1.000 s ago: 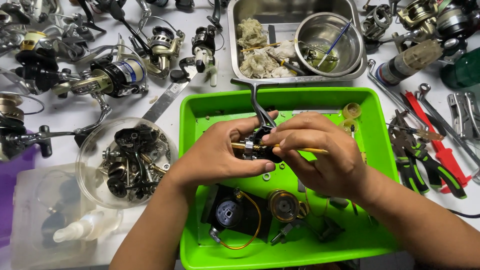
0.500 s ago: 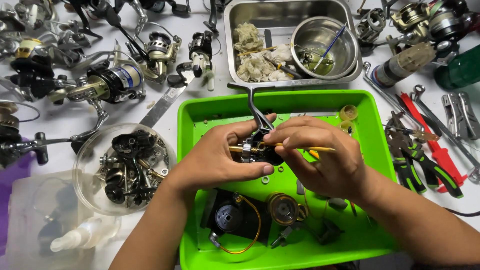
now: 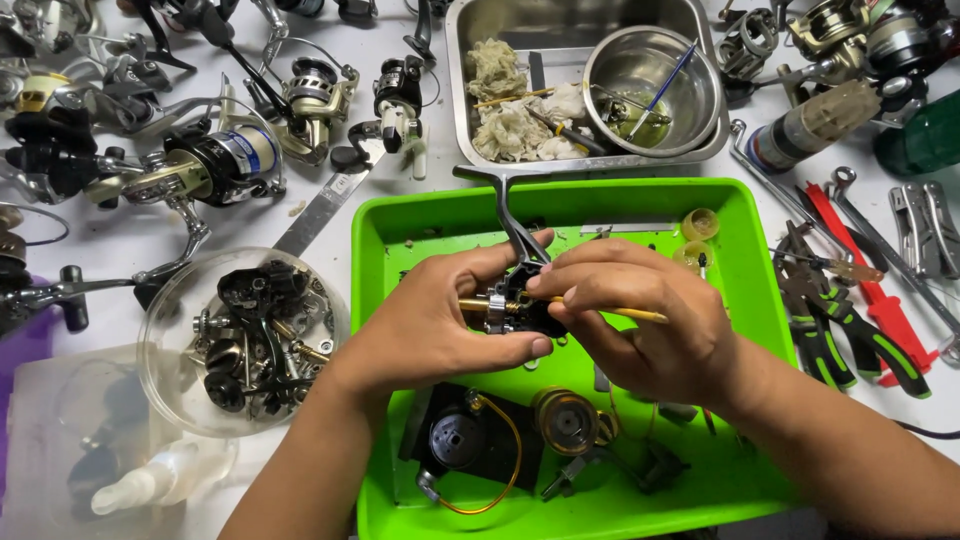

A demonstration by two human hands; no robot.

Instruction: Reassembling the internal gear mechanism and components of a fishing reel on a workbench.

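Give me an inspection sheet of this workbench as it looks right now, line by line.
Surface: white table, crowded.
Job's things: dark reel body with grey handle, held over the green tray; reel parts lie in the tray.
Clutter: fishing reels, clear bowl of parts, steel pan with rags and a steel bowl, pliers.
Hands: left hand grips the reel body; right hand holds a thin yellow-handled tool to it.
Cables: nothing seen.
Surroundings: nothing seen.
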